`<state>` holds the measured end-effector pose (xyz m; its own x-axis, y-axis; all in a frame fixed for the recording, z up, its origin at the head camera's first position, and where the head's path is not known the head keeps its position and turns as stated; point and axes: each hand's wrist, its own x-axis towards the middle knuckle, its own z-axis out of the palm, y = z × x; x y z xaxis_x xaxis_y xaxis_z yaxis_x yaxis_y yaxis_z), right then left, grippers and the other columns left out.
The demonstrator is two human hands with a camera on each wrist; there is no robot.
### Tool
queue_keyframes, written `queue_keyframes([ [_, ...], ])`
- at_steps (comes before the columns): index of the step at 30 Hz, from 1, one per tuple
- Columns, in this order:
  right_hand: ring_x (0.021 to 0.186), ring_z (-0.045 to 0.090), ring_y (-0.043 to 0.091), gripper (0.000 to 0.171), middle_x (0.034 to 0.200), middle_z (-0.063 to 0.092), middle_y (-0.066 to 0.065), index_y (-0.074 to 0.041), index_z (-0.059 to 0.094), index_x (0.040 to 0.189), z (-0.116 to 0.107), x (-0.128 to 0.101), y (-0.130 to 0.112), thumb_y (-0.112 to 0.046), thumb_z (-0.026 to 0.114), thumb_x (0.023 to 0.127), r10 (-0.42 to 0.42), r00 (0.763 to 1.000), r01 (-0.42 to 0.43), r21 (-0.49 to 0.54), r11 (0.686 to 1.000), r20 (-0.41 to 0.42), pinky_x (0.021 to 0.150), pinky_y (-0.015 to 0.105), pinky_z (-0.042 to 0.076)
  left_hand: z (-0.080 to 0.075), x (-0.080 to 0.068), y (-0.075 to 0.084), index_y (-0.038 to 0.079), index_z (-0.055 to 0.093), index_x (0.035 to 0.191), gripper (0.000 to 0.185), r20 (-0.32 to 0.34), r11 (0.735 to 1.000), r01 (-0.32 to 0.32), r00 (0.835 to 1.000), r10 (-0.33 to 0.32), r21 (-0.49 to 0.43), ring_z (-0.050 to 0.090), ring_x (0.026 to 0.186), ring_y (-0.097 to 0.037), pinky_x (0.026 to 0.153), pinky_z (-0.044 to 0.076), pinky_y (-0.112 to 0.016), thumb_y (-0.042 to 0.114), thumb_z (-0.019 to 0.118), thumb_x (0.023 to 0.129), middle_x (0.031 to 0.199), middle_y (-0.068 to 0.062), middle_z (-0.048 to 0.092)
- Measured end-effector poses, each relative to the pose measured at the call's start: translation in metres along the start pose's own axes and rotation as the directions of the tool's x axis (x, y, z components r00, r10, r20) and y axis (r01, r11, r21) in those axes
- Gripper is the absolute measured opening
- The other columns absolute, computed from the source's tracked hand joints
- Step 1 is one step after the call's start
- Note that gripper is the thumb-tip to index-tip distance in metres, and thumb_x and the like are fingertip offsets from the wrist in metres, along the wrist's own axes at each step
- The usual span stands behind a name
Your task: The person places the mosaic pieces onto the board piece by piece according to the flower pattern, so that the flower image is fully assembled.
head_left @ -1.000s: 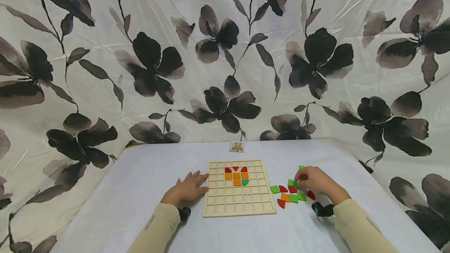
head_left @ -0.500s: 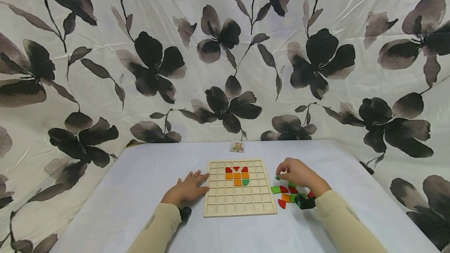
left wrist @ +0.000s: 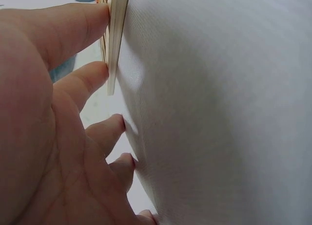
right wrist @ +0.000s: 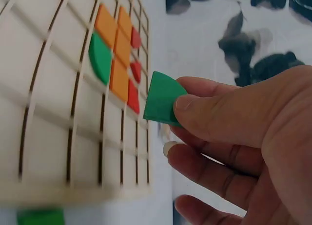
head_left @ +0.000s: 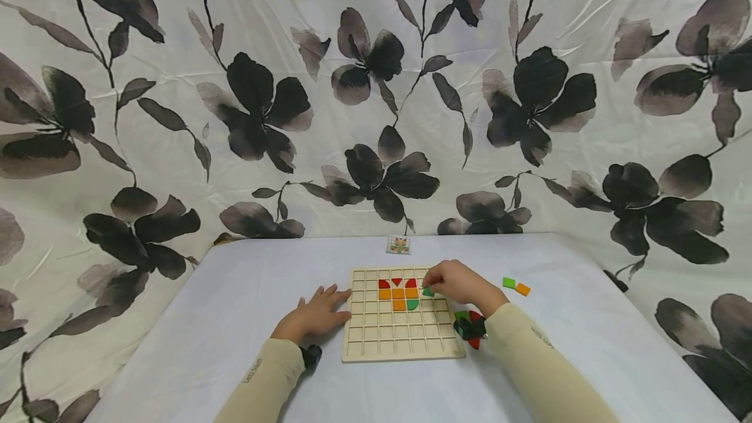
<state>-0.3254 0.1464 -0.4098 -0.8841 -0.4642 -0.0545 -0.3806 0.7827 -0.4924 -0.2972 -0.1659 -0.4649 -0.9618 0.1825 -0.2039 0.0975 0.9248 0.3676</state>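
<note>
1. The right hand (head_left: 461, 284) pinches a green quarter-round tile (right wrist: 163, 99) between thumb and forefinger, just above the wooden grid board (head_left: 402, 343), right of the red and orange tiles (head_left: 397, 292) already seated. If it comes down turned wrongly, its corner could catch a divider.
2. The left hand (head_left: 317, 314) lies flat, fingers relaxed, fingertips (left wrist: 95, 74) against the board's left edge. A hard push could slide the board.
3. The right sleeve (head_left: 529, 358) hangs over loose tiles (head_left: 470, 331); dragging could scatter them.

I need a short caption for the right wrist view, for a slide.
Right hand pinches a green piece above the wooden grid board.
</note>
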Motion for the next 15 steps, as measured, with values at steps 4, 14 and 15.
queue_keyframes([
  [4,0.082,0.059,0.012,0.014,0.095,0.073,-0.001,-0.010,0.076,0.098,0.006,0.011,-0.014,-0.005,0.065,0.090,-0.066,0.998,0.066,-0.003,0.998,0.020,0.082,0.035,0.054,0.001,0.000,-0.002,0.023,0.042,0.148,0.059,-0.002,1.000,0.001,1.000,-0.001,-0.001,0.017,0.147,-0.044,0.111,0.009,-0.074,0.045,0.056,0.094,0.159,-0.014,0.029],
  [14,0.082,0.060,0.012,0.017,0.090,0.070,-0.002,-0.011,0.077,0.092,0.021,0.035,-0.040,-0.001,0.065,0.087,-0.180,0.980,0.187,-0.082,0.979,0.089,0.077,0.032,0.054,-0.001,0.000,-0.001,0.023,0.042,0.148,0.059,-0.002,1.000,-0.005,1.000,0.005,-0.008,0.017,0.147,-0.044,0.111,0.009,-0.074,0.045,0.056,0.094,0.158,-0.014,0.029],
  [15,0.084,0.062,0.012,0.017,0.091,0.071,-0.002,-0.012,0.077,0.091,0.023,0.037,-0.043,-0.001,0.065,0.087,-0.187,0.977,0.197,-0.100,0.975,0.098,0.079,0.032,0.054,-0.001,0.000,-0.001,0.023,0.042,0.148,0.059,-0.001,1.000,-0.005,1.000,0.005,-0.007,0.017,0.147,-0.044,0.111,0.009,-0.074,0.045,0.055,0.094,0.158,-0.014,0.029],
])
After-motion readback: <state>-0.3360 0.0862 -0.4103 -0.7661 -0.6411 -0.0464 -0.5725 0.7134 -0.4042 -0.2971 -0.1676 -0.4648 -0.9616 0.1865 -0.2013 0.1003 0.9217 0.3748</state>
